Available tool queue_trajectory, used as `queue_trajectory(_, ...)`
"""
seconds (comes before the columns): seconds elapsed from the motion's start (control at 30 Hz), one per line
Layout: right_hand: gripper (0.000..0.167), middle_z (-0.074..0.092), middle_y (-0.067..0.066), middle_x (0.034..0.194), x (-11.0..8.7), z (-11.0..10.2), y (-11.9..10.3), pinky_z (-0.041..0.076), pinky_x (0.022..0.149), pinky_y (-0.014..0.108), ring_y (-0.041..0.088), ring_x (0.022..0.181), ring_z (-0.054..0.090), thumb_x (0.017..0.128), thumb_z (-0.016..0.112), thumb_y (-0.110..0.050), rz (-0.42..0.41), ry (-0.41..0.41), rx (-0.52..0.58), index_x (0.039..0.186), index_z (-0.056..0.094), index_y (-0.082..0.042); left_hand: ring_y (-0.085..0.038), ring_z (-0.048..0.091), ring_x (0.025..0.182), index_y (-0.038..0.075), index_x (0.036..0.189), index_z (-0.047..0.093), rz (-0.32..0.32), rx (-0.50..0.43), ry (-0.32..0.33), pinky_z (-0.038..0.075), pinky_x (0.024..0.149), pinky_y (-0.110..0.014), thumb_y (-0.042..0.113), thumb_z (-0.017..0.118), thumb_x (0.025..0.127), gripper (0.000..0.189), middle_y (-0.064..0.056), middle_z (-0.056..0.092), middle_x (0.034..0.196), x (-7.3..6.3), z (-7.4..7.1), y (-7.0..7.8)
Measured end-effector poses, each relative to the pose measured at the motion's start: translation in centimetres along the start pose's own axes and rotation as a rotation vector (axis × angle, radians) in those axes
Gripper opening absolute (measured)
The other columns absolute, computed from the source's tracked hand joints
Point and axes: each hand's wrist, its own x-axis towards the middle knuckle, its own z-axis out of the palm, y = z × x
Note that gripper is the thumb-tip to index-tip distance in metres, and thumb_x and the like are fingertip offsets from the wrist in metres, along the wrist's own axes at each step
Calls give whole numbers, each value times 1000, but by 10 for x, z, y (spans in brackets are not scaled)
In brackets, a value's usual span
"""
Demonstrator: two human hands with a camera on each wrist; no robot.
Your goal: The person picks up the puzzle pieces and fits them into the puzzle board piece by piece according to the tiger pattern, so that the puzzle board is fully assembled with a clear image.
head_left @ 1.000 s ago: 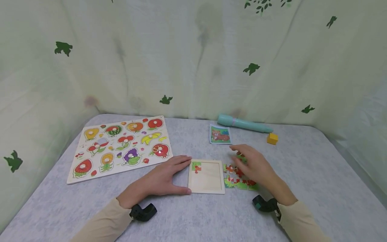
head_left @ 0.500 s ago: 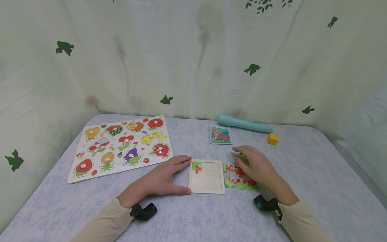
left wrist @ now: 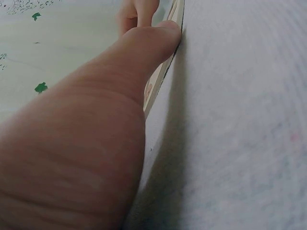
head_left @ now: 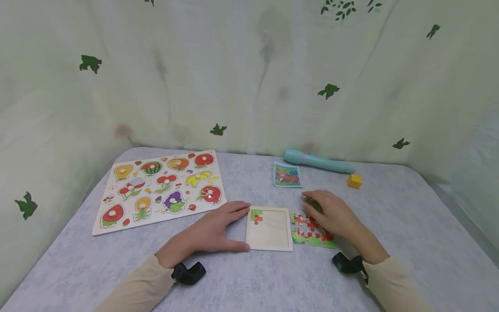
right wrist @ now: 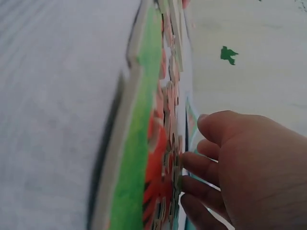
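Observation:
A square wooden puzzle frame [head_left: 274,238] lies in the middle of the table, with one green and red jigsaw piece [head_left: 256,216] in its upper left corner. My left hand [head_left: 212,229] rests at the frame's left side, thumb at the near corner and fingers at the far one. To the right lie several loose jigsaw pieces [head_left: 314,239], green and red. Over their far part is my right hand [head_left: 331,213], hiding some of them. In the right wrist view its fingertips [right wrist: 192,165] touch the pieces, while the thumb [right wrist: 213,125] stands apart from them.
A wooden fruit puzzle board [head_left: 156,219] lies at the left. Behind the loose pieces is a small picture card [head_left: 287,175] of a brown animal. A turquoise microphone-shaped stick [head_left: 319,162] and a yellow block [head_left: 354,181] are at the back right. A printed curtain [head_left: 175,78] hangs behind the table.
My right hand has shifted slightly to the right over the loose pieces, its fingers lower. The left hand stays at the frame. The whole head view has shifted a little.

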Motion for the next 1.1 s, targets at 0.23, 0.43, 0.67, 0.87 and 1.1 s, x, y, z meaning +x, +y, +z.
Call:
queue_trajectory(0.23,43,68,11,134,-5,-3,5,50,106,56,33,127,61,100,68,-32,-38,-16,-27,136,66,-8,-20,32,153,14,159,41,4,7,-3,36,121,-48,66,75,84,98,2,36,165,2,1,0)
queue_trajectory(0.43,51,64,12,141,-14,-1,10,47,108,57,34,132,58,102,66,-36,-46,-21,10,144,60,-8,-19,33,152,14,159,41,7,12,-5,36,120,-47,68,74,84,98,3,36,165,3,3,0)
queue_trajectory(0.67,54,61,12,144,-15,1,8,45,110,58,35,134,56,103,64,-38,-55,-12,22,147,55,-8,-20,33,152,14,159,41,3,7,1,37,120,-48,66,76,84,98,2,36,165,2,1,0)
queue_trajectory(0.87,51,63,12,140,-14,2,5,48,107,56,33,131,58,102,66,-35,-69,5,-13,144,59,-9,-20,34,152,14,159,41,0,6,6,37,120,-48,66,75,83,98,2,37,164,1,2,-1)
queue_trajectory(1.1,51,65,12,139,-11,0,0,49,107,55,33,130,59,101,66,-39,-35,-13,-56,143,60,-9,-19,34,152,15,159,41,0,14,5,37,120,-48,68,75,83,99,3,37,164,1,3,-2)
